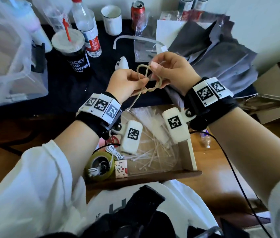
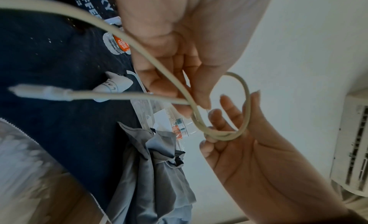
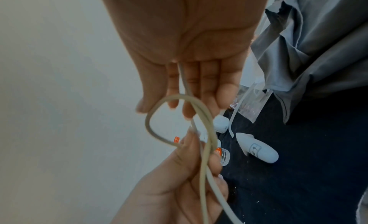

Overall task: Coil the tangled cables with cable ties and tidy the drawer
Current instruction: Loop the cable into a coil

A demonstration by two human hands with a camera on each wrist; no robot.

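Cable: a beige cord is held up over the dark tabletop, between the two hands, bent into a small upper loop and a lower loop that cross like a figure eight; one end hangs down toward the open drawer.
Left hand: fingers are curled and the crossing of the loops is pinched between thumb and forefinger.
Right hand: the top of the upper loop is pinched at the fingertips, the other fingers loosely curled behind it.
Plug: a white connector is seen in the left wrist view, sticking out free to the side, held by nothing.
Ties: a loose heap of pale cable ties is left in the drawer, below both wrists; none is in either hand.
Risk, loops: the coil is judged likely to spring open if either pinch is eased, since the cord looks stiff (it stands up in rounded bends).
Risk, knot: the crossing could be pulled into a real knot if the hanging end is drawn through the wrong loop.
Risk, tie: a hand has to be freed to fetch a tie, so the coil would be left to one pinch alone.
Risk, clutter: the cup and bottle stand near the left hand and could be knocked by a swinging end.
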